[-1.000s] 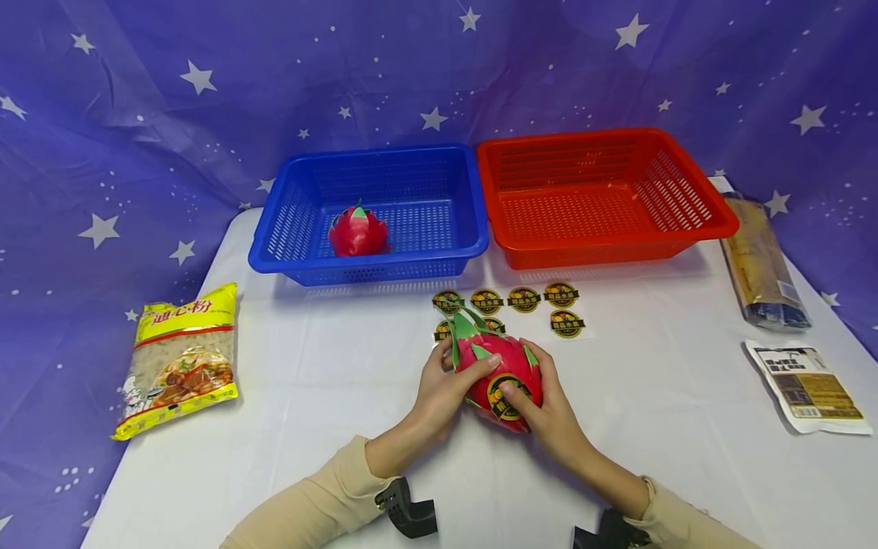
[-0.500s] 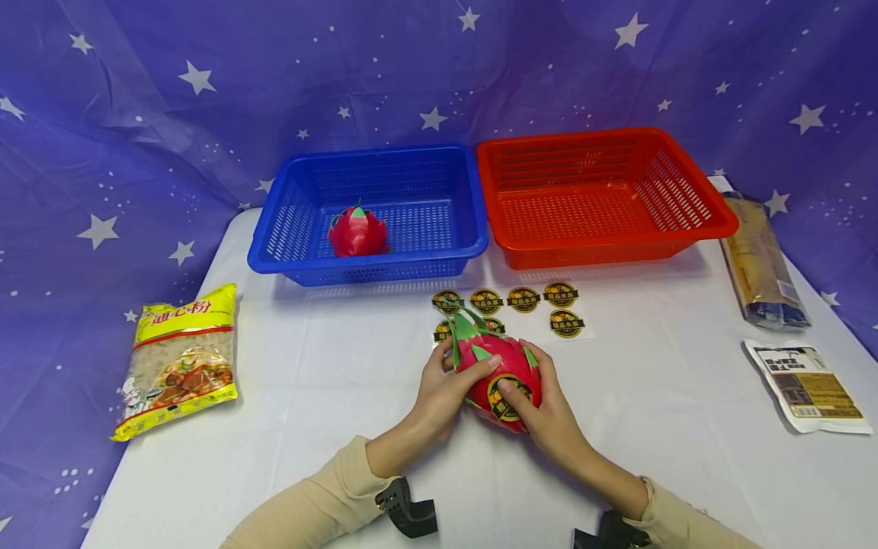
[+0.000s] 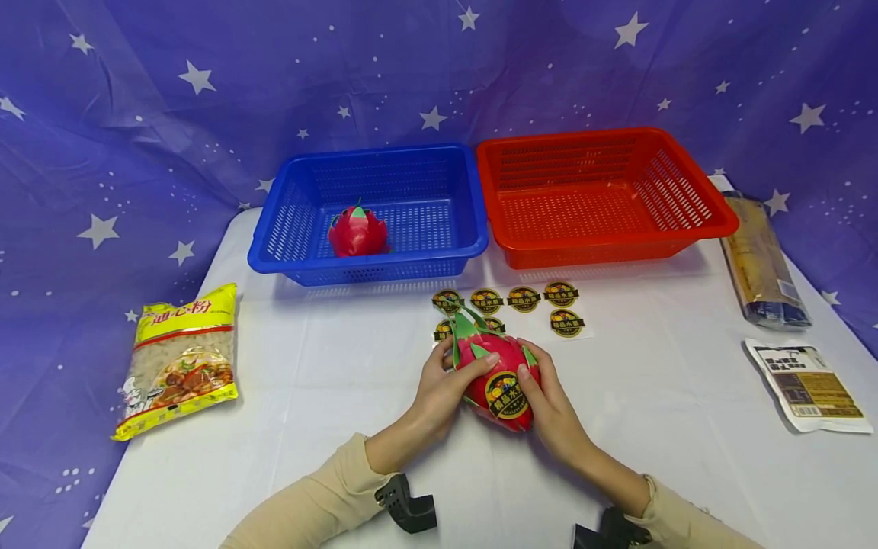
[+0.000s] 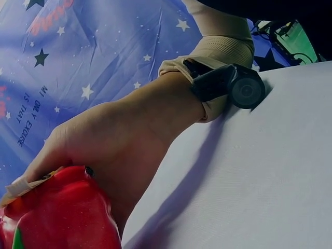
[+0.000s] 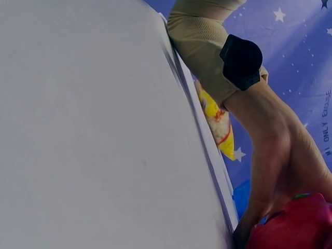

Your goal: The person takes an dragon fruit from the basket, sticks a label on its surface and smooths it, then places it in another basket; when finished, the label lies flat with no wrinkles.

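A red dragon fruit (image 3: 506,355) with green leaf tips is held between both hands at the middle of the table. My left hand (image 3: 437,393) grips its left side, thumb lying across the top. Around the right side curls my right hand (image 3: 557,418), its thumb beside a round black-and-gold sticker (image 3: 507,395) on the skin. The fruit's red skin (image 4: 62,215) also fills a lower corner of the left wrist view, and the fruit (image 5: 295,225) shows low in the right wrist view. Most fingertips are hidden behind the fruit.
Behind the hands lies a sheet with several stickers (image 3: 524,300). A blue basket (image 3: 384,267) holds another dragon fruit (image 3: 358,232); a red basket (image 3: 604,255) stands beside it. A yellow pasta bag (image 3: 181,358) lies left, a brown package (image 3: 761,259) and white pouch (image 3: 808,387) right.
My right thumb has moved off the sticker to its upper right edge, so more of the sticker shows. The left hand and the fruit have hardly moved.
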{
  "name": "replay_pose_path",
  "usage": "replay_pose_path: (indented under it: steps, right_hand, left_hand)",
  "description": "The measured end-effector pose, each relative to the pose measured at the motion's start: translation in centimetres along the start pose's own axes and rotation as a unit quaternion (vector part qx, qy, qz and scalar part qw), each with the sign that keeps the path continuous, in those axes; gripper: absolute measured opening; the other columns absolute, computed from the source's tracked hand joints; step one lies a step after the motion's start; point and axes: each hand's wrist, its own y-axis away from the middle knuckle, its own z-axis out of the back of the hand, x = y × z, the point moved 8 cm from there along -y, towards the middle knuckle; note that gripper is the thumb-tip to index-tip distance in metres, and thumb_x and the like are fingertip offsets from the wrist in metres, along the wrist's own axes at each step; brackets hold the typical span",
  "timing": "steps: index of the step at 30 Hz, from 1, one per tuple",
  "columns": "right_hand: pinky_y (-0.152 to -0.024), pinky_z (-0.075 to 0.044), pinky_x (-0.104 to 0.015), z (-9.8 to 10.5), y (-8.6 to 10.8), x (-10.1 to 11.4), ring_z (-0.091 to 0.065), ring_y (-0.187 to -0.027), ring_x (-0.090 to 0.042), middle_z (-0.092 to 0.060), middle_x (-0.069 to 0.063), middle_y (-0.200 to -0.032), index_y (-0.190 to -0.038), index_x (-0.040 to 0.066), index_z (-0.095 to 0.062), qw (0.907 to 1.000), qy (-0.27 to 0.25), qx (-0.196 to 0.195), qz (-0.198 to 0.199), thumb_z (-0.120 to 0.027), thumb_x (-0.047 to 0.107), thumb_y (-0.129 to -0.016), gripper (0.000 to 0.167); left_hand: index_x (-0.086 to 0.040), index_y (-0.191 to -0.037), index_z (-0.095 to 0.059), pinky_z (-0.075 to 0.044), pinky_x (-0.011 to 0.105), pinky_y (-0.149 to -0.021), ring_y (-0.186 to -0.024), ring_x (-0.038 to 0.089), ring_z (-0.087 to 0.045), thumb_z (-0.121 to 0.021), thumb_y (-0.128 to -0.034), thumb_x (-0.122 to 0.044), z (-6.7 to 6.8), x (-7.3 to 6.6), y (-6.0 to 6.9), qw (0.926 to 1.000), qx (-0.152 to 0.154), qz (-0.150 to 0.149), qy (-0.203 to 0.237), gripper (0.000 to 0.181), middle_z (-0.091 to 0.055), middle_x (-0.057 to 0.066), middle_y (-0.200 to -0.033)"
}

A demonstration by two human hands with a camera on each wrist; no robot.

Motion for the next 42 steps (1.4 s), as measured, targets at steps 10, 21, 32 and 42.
replay_pose_path:
  steps: [10, 21, 32, 42]
  right_hand:
    - [-0.091, -0.035, -0.009, 0.09, -0.16, -0.02, -0.038, -0.117, -0.003, -0.032, -0.010, -0.139, -0.136, 0.009, -0.026, 0.9996, -0.024, 0.011, -0.011, -0.030, 0.020, -0.099, 0.039]
    - [-0.083, -0.047, -0.021, 0.07, 0.10, -0.45, -0.050, -0.104, -0.006, -0.044, -0.009, -0.124, -0.138, 0.020, -0.024, 0.9989, 0.026, 0.011, -0.038, -0.055, 0.016, -0.088, 0.059]
    - [-0.080, -0.049, -0.024, 0.10, 0.29, -0.82, -0.050, -0.104, -0.015, -0.048, 0.001, -0.124, -0.136, 0.027, -0.023, 0.9930, 0.105, -0.024, -0.049, -0.079, 0.027, -0.068, 0.088]
    - [-0.081, -0.048, -0.025, 0.04, 0.29, -0.84, -0.049, -0.105, -0.012, -0.047, 0.001, -0.125, -0.136, 0.024, -0.023, 0.9902, 0.130, -0.036, -0.037, -0.081, 0.034, -0.063, 0.094]
  left_hand:
    - [-0.006, -0.136, -0.030, -0.050, 0.028, -0.086, -0.092, 0.014, -0.061, -0.073, -0.0730, -0.027, -0.07, 0.08, -0.14, 1.0000, 0.008, 0.004, -0.001, 0.079, -0.052, 0.016, -0.118]
    - [-0.006, -0.135, -0.031, -0.049, 0.027, -0.086, -0.093, 0.013, -0.060, -0.072, -0.0740, -0.027, -0.11, 0.10, -0.23, 0.9999, 0.012, 0.002, -0.006, 0.077, -0.052, 0.016, -0.118]
    - [-0.006, -0.134, -0.032, -0.051, 0.027, -0.083, -0.093, 0.014, -0.059, -0.073, -0.0732, -0.025, -0.22, 0.13, -0.14, 1.0000, 0.006, -0.004, 0.005, 0.075, -0.050, 0.016, -0.117]
    - [-0.007, -0.133, -0.033, -0.051, 0.028, -0.083, -0.093, 0.015, -0.060, -0.073, -0.0731, -0.025, -0.27, 0.11, -0.08, 0.9999, 0.009, -0.007, 0.003, 0.075, -0.049, 0.016, -0.117]
